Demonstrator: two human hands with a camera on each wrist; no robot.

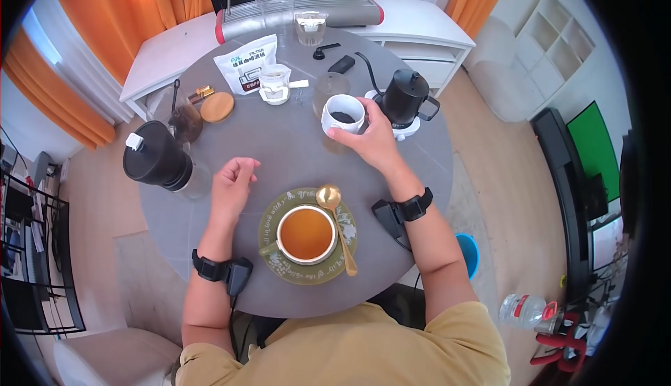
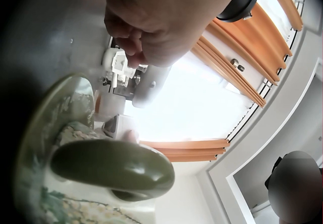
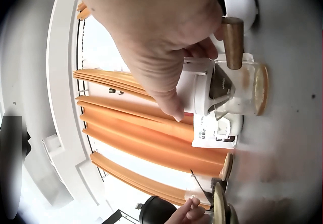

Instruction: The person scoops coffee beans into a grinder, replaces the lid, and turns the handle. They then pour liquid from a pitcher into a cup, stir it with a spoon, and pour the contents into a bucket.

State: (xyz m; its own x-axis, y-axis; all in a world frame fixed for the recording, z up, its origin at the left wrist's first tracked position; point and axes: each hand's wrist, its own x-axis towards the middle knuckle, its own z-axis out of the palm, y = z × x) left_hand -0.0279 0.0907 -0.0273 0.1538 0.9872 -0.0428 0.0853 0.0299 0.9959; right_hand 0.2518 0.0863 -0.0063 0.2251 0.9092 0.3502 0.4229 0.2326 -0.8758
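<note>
My right hand (image 1: 374,138) grips a white cup (image 1: 335,124) with dark, loose grounds inside, thumb in front and fingers round its far side. In the right wrist view, a dark cone (image 3: 220,87) and a glass server (image 3: 247,90) with a wooden handle (image 3: 233,42) show directly below the cup. My left hand (image 1: 234,182) is beside the front cup, its fingers loosely curled and holding nothing. That cup (image 1: 306,234) contains amber liquid and stands on a green saucer (image 1: 269,257). A gold spoon (image 1: 338,229) lies across the saucer's right side.
A black gooseneck kettle (image 1: 405,99) stands right of my right hand. At left are a black-topped grinder (image 1: 157,155), a glass jar (image 1: 185,122) and a wooden lid (image 1: 217,107). A white coffee-filter bag (image 1: 241,64) and drip bag (image 1: 276,85) are further back, before an espresso machine (image 1: 300,16).
</note>
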